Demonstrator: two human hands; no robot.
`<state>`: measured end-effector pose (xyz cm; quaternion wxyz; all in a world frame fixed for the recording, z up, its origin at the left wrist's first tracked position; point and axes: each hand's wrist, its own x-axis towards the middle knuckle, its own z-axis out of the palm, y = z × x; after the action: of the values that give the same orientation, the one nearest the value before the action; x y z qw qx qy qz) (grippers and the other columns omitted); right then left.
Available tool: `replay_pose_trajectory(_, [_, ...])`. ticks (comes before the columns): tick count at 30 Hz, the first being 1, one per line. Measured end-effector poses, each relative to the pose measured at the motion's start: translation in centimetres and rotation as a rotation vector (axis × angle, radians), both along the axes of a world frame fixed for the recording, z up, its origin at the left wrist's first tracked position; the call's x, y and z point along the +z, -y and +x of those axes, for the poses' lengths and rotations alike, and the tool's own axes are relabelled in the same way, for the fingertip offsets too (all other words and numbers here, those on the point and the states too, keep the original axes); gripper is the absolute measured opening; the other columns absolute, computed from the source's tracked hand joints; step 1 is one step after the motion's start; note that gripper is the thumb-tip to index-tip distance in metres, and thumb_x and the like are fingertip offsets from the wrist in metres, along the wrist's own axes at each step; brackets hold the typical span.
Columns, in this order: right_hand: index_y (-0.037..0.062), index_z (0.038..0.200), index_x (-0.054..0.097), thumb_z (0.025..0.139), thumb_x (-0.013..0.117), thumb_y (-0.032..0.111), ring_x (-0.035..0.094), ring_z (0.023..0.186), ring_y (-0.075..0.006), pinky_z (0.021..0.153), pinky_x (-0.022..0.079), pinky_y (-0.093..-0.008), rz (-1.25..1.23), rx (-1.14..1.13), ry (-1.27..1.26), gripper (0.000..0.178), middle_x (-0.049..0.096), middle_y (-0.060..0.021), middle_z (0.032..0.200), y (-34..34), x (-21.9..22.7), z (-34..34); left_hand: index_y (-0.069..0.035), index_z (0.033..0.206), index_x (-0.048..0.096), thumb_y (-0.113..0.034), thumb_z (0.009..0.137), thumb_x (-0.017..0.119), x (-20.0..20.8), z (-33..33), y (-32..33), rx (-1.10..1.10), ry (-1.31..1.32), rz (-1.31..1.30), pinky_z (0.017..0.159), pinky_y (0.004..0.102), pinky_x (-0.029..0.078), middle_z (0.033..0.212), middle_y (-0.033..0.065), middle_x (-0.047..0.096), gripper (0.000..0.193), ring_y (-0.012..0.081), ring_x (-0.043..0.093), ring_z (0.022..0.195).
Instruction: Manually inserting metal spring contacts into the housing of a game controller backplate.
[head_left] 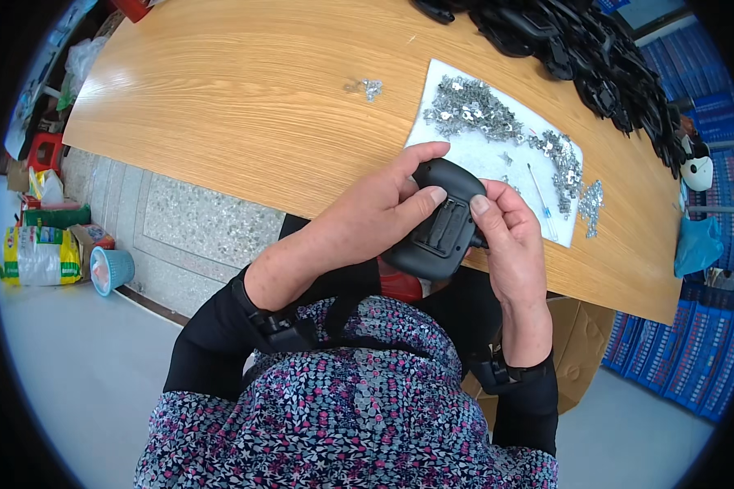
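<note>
Between my two hands is a black plastic device with an open battery compartment [443, 226], held above my lap at the table's near edge. My left hand [383, 200] grips its left side, thumb lying beside the compartment. On the other side my right hand [510, 232] is closed on it, thumb pressed near the compartment's upper right corner. The compartment looks to have no batteries in it. Beyond my hands, small metal contact pieces [475, 110] are heaped on a white sheet [421, 114]. A thin pen [540, 189] lies on that sheet.
The wooden table [245, 106] curves across the view. Black plastic parts [563, 49] are piled at its far right. Loose metal pieces [591, 208] lie right of the sheet, more [371, 90] to its left. Blue boxes [669, 350] stand at right, a blue basket [112, 271] at left.
</note>
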<state>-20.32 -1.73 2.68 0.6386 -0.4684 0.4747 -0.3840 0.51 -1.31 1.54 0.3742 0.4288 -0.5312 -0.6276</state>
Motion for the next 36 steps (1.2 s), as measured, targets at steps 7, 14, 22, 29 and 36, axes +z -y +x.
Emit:
replay_pose_trajectory(7, [-0.0018, 0.126, 0.061, 0.103, 0.057, 0.013, 0.061, 0.098, -0.0091, 0.091, 0.049, -0.0264, -0.041, 0.039, -0.018, 0.027, 0.069, -0.0044, 0.111, 0.0, -0.3, -0.3, -0.009, 0.156, 0.033, -0.015, 0.104, 0.05, -1.5, 0.0, -0.1, 0.007, -0.025, -0.074, 0.075, 0.0227, 0.046, 0.104, 0.0025, 0.063, 0.055, 0.0064, 0.054, 0.089])
replay_pose_trajectory(14, [-0.0016, 0.124, 0.062, 0.1, 0.062, 0.013, 0.064, 0.091, -0.0125, 0.078, 0.053, -0.0299, -0.093, -0.052, -0.15, 0.028, 0.07, -0.006, 0.107, 0.7, -0.7, -0.8, -0.008, 0.159, 0.025, -0.012, 0.102, 0.052, -0.8, 0.2, -0.2, 0.029, -0.139, 0.038, 0.073, 0.0219, 0.045, 0.09, 0.0001, 0.061, 0.063, 0.006, 0.054, 0.082])
replay_pose_trajectory(22, [0.0035, 0.094, 0.072, 0.08, 0.073, 0.002, 0.064, 0.083, -0.0326, 0.075, 0.051, -0.0395, -0.795, -0.029, -0.766, 0.015, 0.067, -0.0108, 0.088, 1.2, -0.2, 1.2, -0.007, 0.158, 0.026, -0.01, 0.101, 0.054, -2.0, 0.0, 0.6, 0.045, 0.016, -0.022, 0.073, 0.0221, 0.046, 0.091, 0.0032, 0.066, 0.063, 0.0064, 0.057, 0.083])
replay_pose_trajectory(29, [0.0025, 0.087, 0.069, 0.078, 0.071, 0.0, 0.065, 0.08, -0.0345, 0.072, 0.052, -0.0416, -0.833, 0.002, -0.776, 0.01, 0.067, -0.0127, 0.087, 1.7, -1.0, 1.7, -0.004, 0.156, 0.029, -0.01, 0.101, 0.054, -2.4, -0.4, 0.5, 0.071, 0.07, -0.061, 0.072, 0.0231, 0.047, 0.089, 0.003, 0.066, 0.061, 0.007, 0.058, 0.08])
replay_pose_trajectory(36, [0.0016, 0.088, 0.066, 0.079, 0.07, -0.002, 0.065, 0.075, -0.0362, 0.068, 0.053, -0.0422, -0.811, 0.017, -0.81, 0.01, 0.065, -0.0145, 0.086, 1.4, -0.6, 2.0, -0.002, 0.154, 0.033, -0.012, 0.099, 0.056, -1.7, -0.4, 0.4, 0.097, 0.135, -0.046, 0.068, 0.0249, 0.045, 0.078, 0.0006, 0.06, 0.061, 0.0076, 0.054, 0.073])
